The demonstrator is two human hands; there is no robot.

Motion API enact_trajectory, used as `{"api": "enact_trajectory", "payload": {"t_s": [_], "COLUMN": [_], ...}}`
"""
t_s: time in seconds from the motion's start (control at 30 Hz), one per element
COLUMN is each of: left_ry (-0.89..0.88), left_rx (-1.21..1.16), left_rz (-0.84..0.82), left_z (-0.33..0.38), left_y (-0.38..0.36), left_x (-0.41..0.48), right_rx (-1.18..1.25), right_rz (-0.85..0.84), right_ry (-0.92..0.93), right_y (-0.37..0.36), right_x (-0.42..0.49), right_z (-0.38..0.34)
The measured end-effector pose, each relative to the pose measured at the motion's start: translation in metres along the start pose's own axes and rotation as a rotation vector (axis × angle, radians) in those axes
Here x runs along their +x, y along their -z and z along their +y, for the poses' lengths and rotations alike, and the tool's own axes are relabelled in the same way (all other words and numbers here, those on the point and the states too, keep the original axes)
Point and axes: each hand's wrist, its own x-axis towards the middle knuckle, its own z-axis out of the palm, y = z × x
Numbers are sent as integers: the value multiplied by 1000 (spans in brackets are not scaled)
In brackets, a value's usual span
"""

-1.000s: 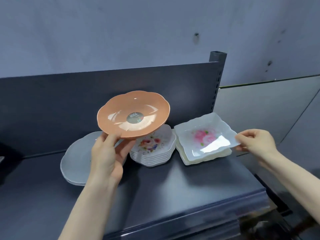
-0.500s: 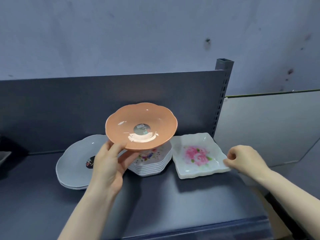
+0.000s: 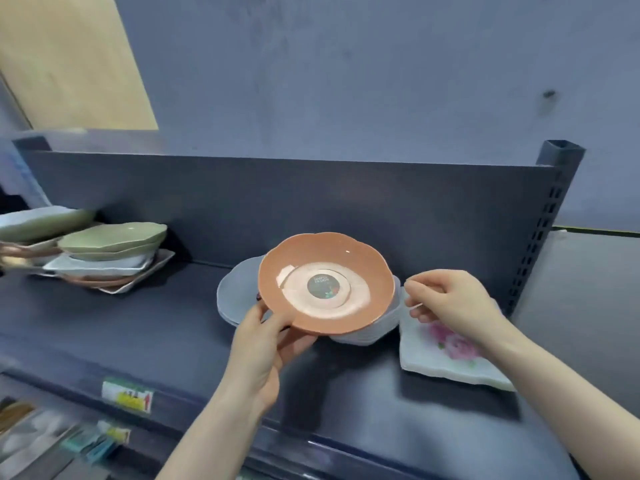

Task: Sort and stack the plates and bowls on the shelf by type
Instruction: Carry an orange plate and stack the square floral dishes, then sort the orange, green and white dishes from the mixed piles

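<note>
Orange bowl [image 3: 327, 282]: scalloped and glossy, with a round sticker in its well. It is held in the air over the right half of the shelf [image 3: 138, 323].
Left hand [image 3: 263, 344]: grips the bowl's near-left rim, thumb on the inner face and fingers curled beneath.
Right hand [image 3: 453, 303]: hovers just beside the bowl's right rim, fingers loosely curled and pinching nothing that shows.
Square rose plate [image 3: 446, 355]: lies flat at the shelf's right end, partly hidden by the right wrist.
Grey plates [image 3: 235, 289]: a low stack behind and left of the bowl, partly covered by it.
White floral stack [image 3: 374, 336]: shows only as an edge under the bowl's right side.
Mixed pile [image 3: 114, 244]: green bowls over white and pinkish dishes at the far left, well apart from the rest.
Change: a second ago the right hand pinched the square rose plate by its corner, tilted above its stack. The plate now rests there and the hand is off it. The bowl has come lower in the same grip.
Meaning: the square plate looks sorted. The orange bowl has no matching stack plainly in view, so it probably needs its own spot, and the mixed pile remains unsorted.
</note>
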Motion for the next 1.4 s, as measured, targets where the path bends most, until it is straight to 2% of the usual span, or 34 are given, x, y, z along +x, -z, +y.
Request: {"api": "enact_trajectory", "payload": {"t_s": [0.2,0.47,1.0,1.4], "left_ry": [-34,-56,-96,-142], "left_rx": [67,74,48,33], "left_rz": [123,180,246,197], "left_z": [10,44,155,215], "left_y": [46,125,368,435], "left_x": [-30,-44,-12,84], "right_rx": [146,219,248,200], "right_rz": [-259,-369,-402,-336], "right_ry": [-67,-95,-20,-3], "right_y": [-63,-141,-368,-460], "right_x": [-8,-18,-59,12], "right_z": [-15,-54,-185,-245]}}
